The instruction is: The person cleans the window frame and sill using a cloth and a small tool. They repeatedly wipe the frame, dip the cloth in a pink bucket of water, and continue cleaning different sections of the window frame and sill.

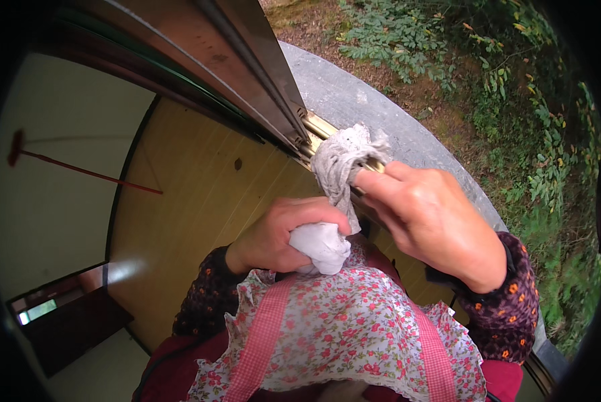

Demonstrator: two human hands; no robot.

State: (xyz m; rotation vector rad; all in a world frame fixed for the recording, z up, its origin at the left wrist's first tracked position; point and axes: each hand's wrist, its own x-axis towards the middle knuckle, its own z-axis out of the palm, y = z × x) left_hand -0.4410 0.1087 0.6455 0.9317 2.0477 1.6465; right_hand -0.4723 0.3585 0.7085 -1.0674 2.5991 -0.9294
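My right hand [436, 221] grips a damp-looking, grey, stained rag [338, 156] and presses it onto the brass-coloured sliding-window track [320, 125]. Its fingertips are partly hidden by the cloth and the rail. Closer to my body, my left hand [285, 233] is closed around a bunched white cloth [323, 246]. A tail of the grey rag hangs down to the left fingers; whether the two cloths are one piece I cannot tell.
Brown-framed window sashes [240, 70] stand at the track's far end. Outside runs a grey ledge [330, 85], with shrubs [396, 40] beyond. Indoors, a red-handled broom or mop [89, 173] leans at the wall above the yellowish floor [189, 196]; a dark door [79, 326] is lower left.
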